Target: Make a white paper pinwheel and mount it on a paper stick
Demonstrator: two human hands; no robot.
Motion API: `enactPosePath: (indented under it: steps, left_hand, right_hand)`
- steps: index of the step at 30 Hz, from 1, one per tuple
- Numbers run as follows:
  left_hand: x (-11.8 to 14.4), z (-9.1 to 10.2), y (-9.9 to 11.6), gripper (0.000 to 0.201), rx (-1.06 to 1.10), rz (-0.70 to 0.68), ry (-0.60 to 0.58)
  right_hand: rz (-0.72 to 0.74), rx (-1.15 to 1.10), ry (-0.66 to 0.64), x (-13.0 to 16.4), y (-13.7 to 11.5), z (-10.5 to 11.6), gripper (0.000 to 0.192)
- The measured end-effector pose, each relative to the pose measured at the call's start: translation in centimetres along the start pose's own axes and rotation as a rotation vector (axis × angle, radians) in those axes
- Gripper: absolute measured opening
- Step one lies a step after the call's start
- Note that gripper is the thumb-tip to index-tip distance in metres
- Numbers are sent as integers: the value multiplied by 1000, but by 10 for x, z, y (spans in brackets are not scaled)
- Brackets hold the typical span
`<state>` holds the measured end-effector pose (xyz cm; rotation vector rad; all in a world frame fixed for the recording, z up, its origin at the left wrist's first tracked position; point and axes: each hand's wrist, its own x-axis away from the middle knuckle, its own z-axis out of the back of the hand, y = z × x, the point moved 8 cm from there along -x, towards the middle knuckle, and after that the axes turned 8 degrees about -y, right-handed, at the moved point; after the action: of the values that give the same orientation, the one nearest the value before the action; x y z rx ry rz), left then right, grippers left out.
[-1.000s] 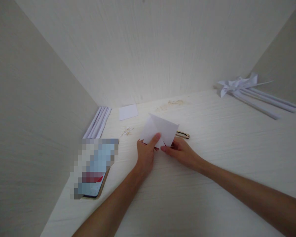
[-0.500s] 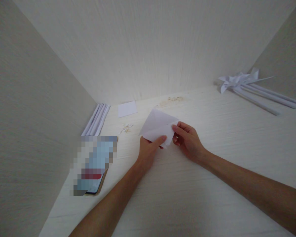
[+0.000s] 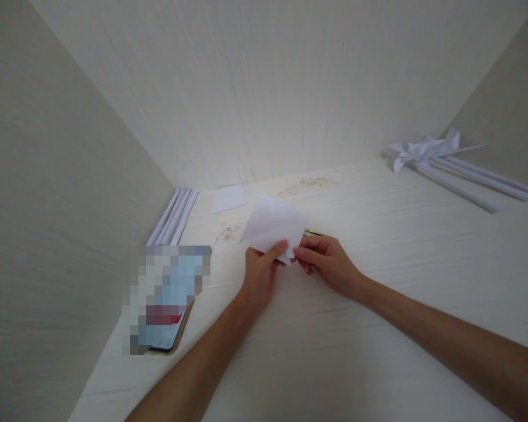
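A small white folded paper (image 3: 273, 225) is held just above the pale wooden table (image 3: 378, 328), near its middle. My left hand (image 3: 260, 275) pinches its lower left edge with thumb and fingers. My right hand (image 3: 327, 265) pinches its lower right edge, fingertips almost touching the left thumb. A thin tool with tan handles, probably scissors (image 3: 312, 232), lies on the table behind my right hand, mostly hidden by the paper.
A phone (image 3: 167, 299) lies at the left near the side wall. Rolled paper sticks (image 3: 172, 217) lie in the back left corner beside a small white paper square (image 3: 228, 198). White paper pinwheels on sticks (image 3: 440, 157) lie at the far right. Walls close in on three sides.
The paper has been folded over into a smaller shape. My right hand went up to its upper right edge, then came back down to the lower right edge.
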<state>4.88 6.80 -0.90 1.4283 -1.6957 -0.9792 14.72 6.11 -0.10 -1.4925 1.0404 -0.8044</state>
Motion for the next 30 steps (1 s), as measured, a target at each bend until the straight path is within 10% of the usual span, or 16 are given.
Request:
enactPosePath:
  steps: [30]
  left_hand:
    - [2, 13, 3, 21, -18, -48, 159]
  right_hand:
    - [-24, 92, -12, 0, 1, -5, 23]
